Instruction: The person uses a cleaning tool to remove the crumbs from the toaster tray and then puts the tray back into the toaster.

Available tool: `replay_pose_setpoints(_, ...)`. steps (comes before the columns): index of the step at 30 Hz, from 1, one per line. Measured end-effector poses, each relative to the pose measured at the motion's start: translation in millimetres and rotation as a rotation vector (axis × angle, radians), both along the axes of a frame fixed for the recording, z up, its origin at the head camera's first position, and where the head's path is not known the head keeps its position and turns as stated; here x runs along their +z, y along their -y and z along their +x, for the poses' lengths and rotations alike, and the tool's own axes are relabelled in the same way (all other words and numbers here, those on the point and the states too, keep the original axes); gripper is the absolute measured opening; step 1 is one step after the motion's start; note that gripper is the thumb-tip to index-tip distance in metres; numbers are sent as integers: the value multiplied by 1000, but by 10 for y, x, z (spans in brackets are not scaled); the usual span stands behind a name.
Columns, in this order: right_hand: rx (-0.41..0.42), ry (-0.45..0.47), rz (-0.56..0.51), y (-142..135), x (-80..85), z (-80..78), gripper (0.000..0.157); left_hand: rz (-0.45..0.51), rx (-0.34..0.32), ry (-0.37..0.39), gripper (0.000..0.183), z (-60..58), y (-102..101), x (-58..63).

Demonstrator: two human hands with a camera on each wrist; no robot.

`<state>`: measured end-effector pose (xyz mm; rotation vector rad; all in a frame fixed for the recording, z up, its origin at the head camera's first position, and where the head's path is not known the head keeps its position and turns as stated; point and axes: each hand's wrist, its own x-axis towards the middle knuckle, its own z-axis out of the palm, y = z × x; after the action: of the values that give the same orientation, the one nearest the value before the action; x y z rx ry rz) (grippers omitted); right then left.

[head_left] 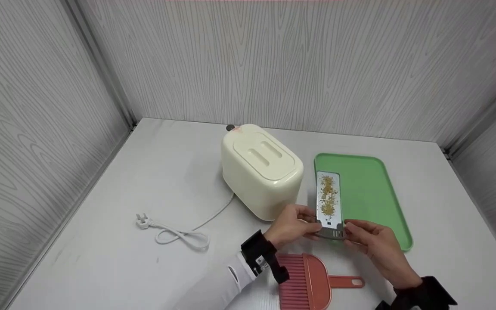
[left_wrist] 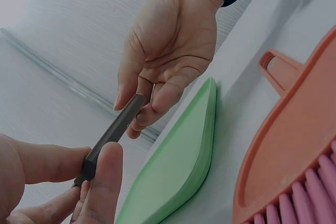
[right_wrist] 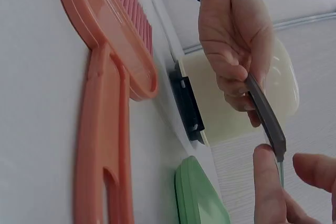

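A toaster's crumb tray (head_left: 337,217), a long pale plate with a dark grey handle (head_left: 330,233), is held level by both hands. Golden-brown crumbs (head_left: 327,189) lie scattered along it. My left hand (head_left: 293,226) pinches the handle's left end between thumb and fingers; my right hand (head_left: 377,245) grips the right end the same way. Both wrist views show the handle edge-on, as a dark bar (left_wrist: 113,129) between the hands. Beneath and beyond, the crumb tray overlaps a green serving tray (head_left: 366,185) in the head view. Left of the hands stands a cream toaster (head_left: 261,172), covered on top.
In front of the hands lies an orange-red brush (head_left: 317,280) with pink bristles, its handle pointing right. A white power cord (head_left: 179,232) with a plug (head_left: 142,221) runs left from the toaster. Wood-grain panels (head_left: 274,64) wall in the white table.
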<state>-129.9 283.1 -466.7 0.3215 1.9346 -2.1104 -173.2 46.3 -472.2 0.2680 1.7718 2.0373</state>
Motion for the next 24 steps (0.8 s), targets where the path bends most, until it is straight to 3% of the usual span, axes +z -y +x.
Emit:
replay_pose_setpoints(5, 148, 5, -29, -12, -23, -72, 41, 7, -22, 12, 29, 1, 17, 3)
replay_pose_setpoints(8, 175, 8, -51, 26, -53, -90, 29, -1, -32, 27, 32, -3, 31, -6)
replay_pose_setpoints(19, 54, 12, -43, 162, -58, -62, 27, -15, 51, 16, 28, 32, 33, -42)
replay_pose_setpoints(24, -38, 25, -33, 234, -51, -76, 36, 54, 67, 79, 25, 77, 46, -69)
